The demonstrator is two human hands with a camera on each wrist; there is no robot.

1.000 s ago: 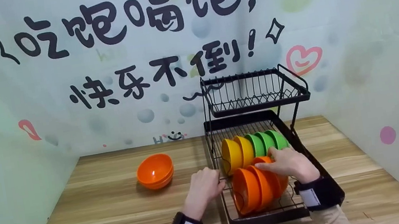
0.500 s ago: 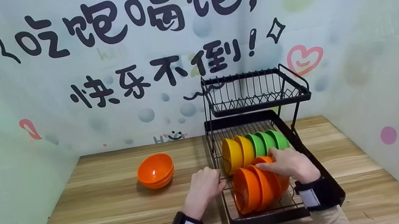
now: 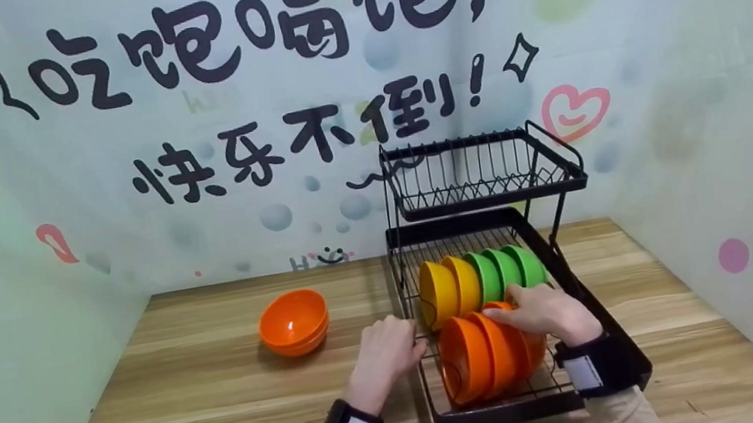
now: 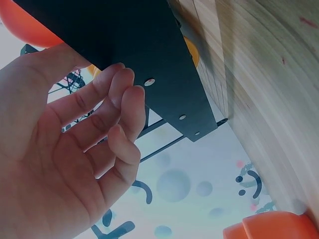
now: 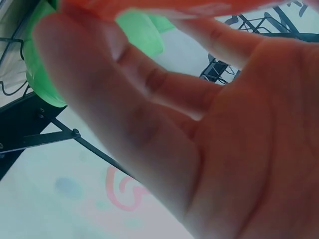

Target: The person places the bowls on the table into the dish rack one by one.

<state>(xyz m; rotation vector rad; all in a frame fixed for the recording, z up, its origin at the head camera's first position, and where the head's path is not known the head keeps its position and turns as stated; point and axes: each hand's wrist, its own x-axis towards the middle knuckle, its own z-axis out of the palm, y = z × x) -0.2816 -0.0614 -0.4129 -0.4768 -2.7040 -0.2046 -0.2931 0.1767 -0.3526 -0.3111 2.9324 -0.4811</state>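
Observation:
A black two-tier dish rack (image 3: pixel 511 413) stands right of centre in the head view. At its left edge, my left hand (image 3: pixel 386 352) grips the rim; the left wrist view shows bent fingers (image 4: pixel 102 97) against the dark side panel (image 4: pixel 159 55), the thumb's tip hidden behind it. My right hand (image 3: pixel 551 308) pinches the rim of an orange bowl (image 3: pixel 534 348), rearmost to the right in the front row, beside two other orange bowls (image 3: pixel 466 362) standing on edge. In the right wrist view this orange bowl (image 5: pixel 199 7) crosses the top, with fingers and thumb at it.
Behind the orange row, yellow bowls (image 3: pixel 438 292) and green bowls (image 3: pixel 526 265) stand on edge in the rack. A nested stack of orange bowls (image 3: pixel 293 324) sits on the wooden table (image 3: pixel 213 415) at left. The upper rack tier (image 3: pixel 495 203) overhangs the back.
My right hand has sunk slightly with the orange bowl, which now sits a little lower in the front row. The left hand has stayed at the rack's edge.

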